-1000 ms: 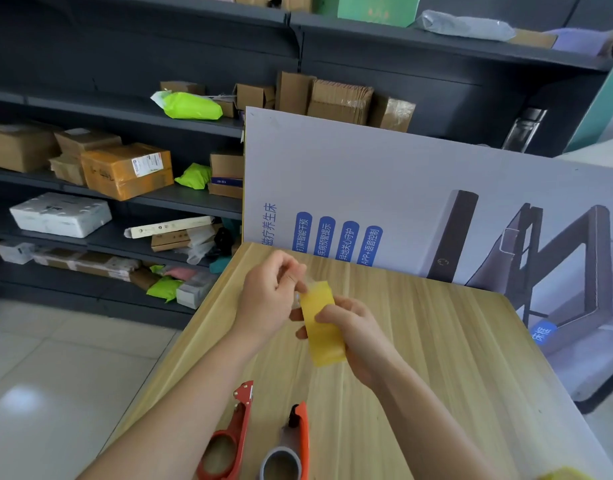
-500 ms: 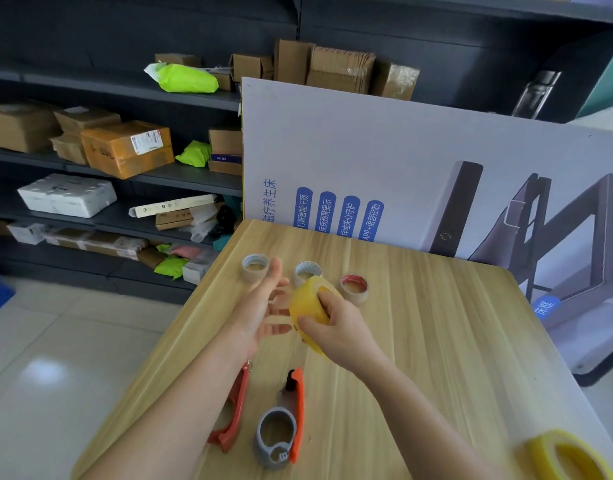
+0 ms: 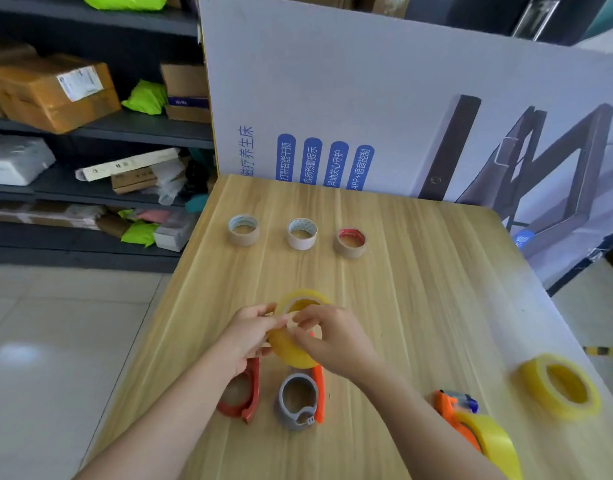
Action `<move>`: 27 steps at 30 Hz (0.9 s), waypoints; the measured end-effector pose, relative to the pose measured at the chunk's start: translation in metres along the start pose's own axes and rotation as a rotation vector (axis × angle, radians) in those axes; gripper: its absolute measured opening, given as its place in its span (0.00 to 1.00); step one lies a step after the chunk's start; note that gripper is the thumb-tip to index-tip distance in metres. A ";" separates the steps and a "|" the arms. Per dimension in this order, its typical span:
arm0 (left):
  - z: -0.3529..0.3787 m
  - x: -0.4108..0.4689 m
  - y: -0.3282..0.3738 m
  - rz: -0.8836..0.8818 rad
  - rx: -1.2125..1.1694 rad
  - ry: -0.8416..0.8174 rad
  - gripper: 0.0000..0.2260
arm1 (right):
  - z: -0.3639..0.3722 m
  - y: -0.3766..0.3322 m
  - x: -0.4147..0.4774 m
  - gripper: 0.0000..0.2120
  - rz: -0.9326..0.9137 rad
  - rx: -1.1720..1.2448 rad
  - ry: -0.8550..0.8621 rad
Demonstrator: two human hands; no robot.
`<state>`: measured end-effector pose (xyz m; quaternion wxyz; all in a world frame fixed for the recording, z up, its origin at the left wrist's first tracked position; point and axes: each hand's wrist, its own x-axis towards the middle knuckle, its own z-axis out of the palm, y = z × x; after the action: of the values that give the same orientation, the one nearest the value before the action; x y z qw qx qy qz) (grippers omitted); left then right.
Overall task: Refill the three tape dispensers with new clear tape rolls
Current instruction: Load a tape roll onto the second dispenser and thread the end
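Red dispenser (image 3: 255,386) partly under left hand (image 3: 247,336)

The light is bright and even, with soft glare on the floor tiles (image 3: 15,355) (lower left). The shelves (image 3: 142,128) look slightly blurred, and lines bend near the edges.

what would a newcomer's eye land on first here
A yellowish tape roll pinched between the left hand and right hand over the middle of the table grabs attention first. Beyond it three spent cores stand in a row. Near the person lie an empty red dispenser and grey dispenser, with a loaded dispenser and spare roll at right.
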<state>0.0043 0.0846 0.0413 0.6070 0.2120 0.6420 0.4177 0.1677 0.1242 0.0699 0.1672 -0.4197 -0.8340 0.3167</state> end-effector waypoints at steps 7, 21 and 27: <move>-0.022 0.020 -0.021 -0.117 0.295 -0.247 0.14 | 0.035 0.047 -0.014 0.07 0.641 0.071 0.197; 0.005 0.034 -0.026 -0.109 1.006 -0.666 0.19 | 0.066 0.076 -0.026 0.10 0.895 -0.018 -0.182; 0.012 0.036 -0.025 -0.073 1.161 -0.699 0.20 | 0.066 0.080 -0.027 0.09 0.754 -0.303 -0.196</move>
<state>0.0155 0.1018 0.0011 0.5802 0.6045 0.5349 -0.1086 0.1952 0.1124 -0.0329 -0.1041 -0.6834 -0.6711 0.2678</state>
